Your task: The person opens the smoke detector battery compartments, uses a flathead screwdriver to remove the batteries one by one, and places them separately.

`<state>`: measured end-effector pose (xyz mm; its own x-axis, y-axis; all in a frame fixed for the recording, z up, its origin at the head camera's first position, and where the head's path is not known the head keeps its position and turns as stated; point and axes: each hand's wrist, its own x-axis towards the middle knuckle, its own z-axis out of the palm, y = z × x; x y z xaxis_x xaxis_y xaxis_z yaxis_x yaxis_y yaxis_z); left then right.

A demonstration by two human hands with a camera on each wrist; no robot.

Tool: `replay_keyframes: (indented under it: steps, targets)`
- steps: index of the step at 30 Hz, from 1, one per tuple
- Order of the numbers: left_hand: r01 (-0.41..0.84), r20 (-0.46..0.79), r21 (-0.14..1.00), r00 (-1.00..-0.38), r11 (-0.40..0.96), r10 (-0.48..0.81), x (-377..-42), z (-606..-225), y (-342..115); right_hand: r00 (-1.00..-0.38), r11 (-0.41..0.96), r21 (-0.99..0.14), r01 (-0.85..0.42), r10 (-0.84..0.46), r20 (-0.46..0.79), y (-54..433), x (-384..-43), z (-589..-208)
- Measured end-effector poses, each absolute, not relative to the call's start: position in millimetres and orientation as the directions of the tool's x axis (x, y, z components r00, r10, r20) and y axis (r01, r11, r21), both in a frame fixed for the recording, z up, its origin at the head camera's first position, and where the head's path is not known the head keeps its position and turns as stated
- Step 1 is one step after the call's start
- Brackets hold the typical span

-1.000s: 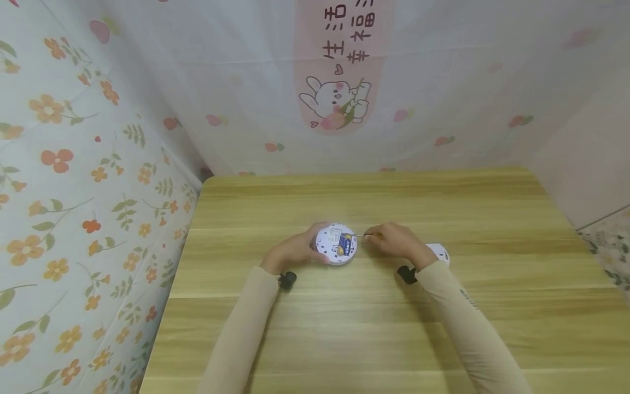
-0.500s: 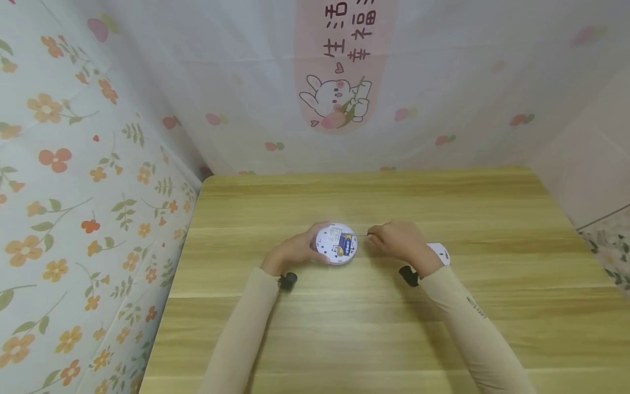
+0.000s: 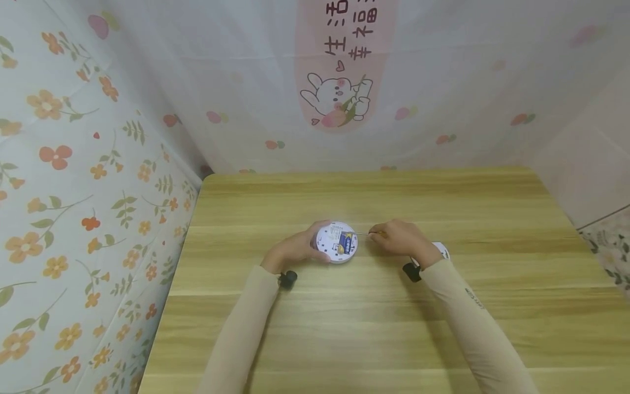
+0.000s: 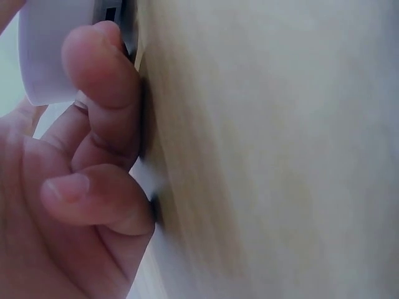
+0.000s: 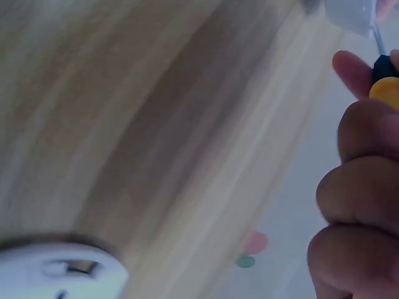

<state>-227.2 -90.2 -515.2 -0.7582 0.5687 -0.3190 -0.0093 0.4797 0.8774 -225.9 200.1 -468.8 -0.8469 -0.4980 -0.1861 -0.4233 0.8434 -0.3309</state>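
Left hand grips white disc by its left edge, right hand grips screwdriver.

High downward head view, close wrist views, shared tabletop

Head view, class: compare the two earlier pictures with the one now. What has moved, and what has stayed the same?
The right hand has shifted slightly rightward, away from the white disc, with the yellow-handled screwdriver in its grip. Nothing was newly grasped or released. The left hand still holds the disc in place, and the white part beside the right wrist stays on the table.
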Motion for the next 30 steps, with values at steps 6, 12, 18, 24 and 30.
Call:
replay_keyframes:
  steps: [6, 12, 18, 24, 30]
  targets:
    - [-0.013, -0.32, 0.882, -0.751, 0.471, 0.578, -230, -516, -90, -0.85, 0.828, -0.443, -0.345, -0.476, -0.227, 205, -232, -479]
    - [0.002, -0.312, 0.883, -0.743, 0.469, 0.592, -232, -515, -90, -0.829, 0.75, -0.568, -0.339, -0.524, -0.196, 210, -237, -489]
    - [0.011, -0.319, 0.873, -0.743, 0.487, 0.588, -231, -513, -91, -0.818, 0.696, -0.636, -0.333, -0.548, -0.172, 214, -239, -495]
    - [0.007, -0.315, 0.879, -0.741, 0.476, 0.593, -232, -517, -91, -0.828, 0.688, -0.656, -0.31, -0.535, -0.17, 214, -237, -500]
    - [0.005, -0.313, 0.883, -0.74, 0.47, 0.596, -231, -519, -91, -0.833, 0.685, -0.69, -0.233, -0.507, -0.222, 214, -236, -506]
